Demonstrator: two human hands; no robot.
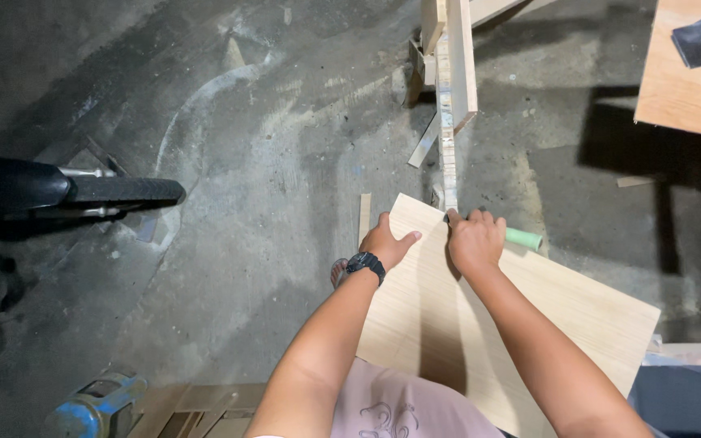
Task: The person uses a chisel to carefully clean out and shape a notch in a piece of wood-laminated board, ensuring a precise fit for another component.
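A light plywood panel (529, 324) lies tilted in front of me, its far corner against an upright stack of boards (448, 105). My left hand (387, 242), with a black watch on the wrist, grips the panel's far left edge. My right hand (474, 240) is closed around a tool with a pale green handle (524, 238) at the panel's top corner; the tool's working end is hidden by the hand.
A dark wheel (123, 191) juts in from the left over the concrete floor. A wooden tabletop (687, 81) with a dark sheet is at the upper right. A blue tool (91, 410) and wood offcuts lie at the bottom left. A foot in a sandal (338, 272) shows under my left arm.
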